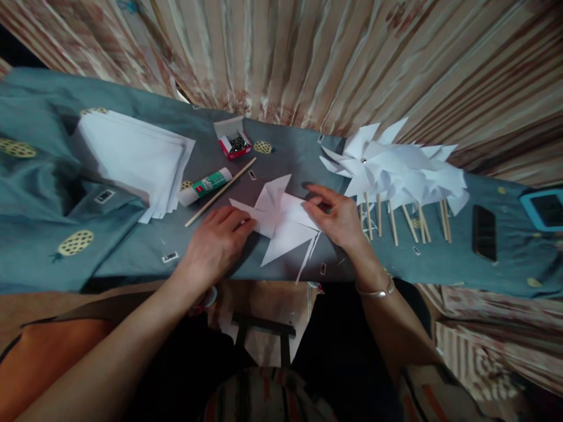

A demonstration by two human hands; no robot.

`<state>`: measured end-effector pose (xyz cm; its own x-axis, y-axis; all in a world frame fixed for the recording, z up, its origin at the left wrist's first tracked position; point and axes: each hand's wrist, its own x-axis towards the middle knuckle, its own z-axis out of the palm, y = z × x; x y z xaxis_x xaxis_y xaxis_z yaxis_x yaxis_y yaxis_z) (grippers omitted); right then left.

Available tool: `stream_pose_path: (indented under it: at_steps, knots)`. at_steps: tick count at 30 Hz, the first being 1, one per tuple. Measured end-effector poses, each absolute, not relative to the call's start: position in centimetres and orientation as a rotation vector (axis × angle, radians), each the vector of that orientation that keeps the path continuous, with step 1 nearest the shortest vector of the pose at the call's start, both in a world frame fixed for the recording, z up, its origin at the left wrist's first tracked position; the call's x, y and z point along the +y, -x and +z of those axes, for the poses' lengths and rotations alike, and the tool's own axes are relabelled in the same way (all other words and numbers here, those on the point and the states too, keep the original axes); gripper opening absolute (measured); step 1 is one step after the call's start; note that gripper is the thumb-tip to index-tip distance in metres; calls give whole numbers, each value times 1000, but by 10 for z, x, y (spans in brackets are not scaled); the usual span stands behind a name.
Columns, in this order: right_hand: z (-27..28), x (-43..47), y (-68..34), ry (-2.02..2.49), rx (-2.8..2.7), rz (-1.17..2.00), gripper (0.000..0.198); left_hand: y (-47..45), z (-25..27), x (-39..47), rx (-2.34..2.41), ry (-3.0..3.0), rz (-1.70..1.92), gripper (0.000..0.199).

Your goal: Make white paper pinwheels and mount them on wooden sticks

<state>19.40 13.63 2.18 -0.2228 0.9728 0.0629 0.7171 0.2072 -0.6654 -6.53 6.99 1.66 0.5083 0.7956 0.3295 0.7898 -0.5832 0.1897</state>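
A white paper pinwheel (279, 214) with folded blades lies in front of me on the cloth. My left hand (220, 240) is closed at its left side, thumb and fingertips together on a blade. At the opposite side, my right hand (336, 217) pinches the right blade's edge between thumb and fingers. Thin paper strips (308, 257) stick out below the pinwheel. Just beyond my left hand lie a wooden stick (220, 192) and a green and white glue stick (204, 187).
A stack of white paper sheets (132, 158) lies at left. An open red box of small metal pins (233, 138) stands at the back. Finished pinwheels (396, 167) on sticks are piled at right, near a dark phone (484, 232) and a blue-framed device (543, 209). A curtain (281, 58) hangs behind.
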Motion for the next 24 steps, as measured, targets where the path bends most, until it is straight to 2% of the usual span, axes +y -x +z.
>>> stream_pose_path:
  at_steps: [3,6,12,17,20,24]
  knots:
    - [21,124,-203,1637,-1966,784,36,65,20,74,1497,-2718,738,23]
    - [23,112,-205,1671,-1991,787,33,50,26,65,1347,-2725,855,20]
    - [36,106,-203,1664,-2154,575,31,20,24,45,1154,-2683,515,13]
    - [41,105,-210,1476,-2145,458,23,18,22,46,1151,-2682,464,13]
    - [44,103,-212,1340,-2099,547,19,19,25,44,1129,-2670,463,14]
    - [46,104,-219,1250,-2107,790,28,22,27,42,1190,-2631,531,21]
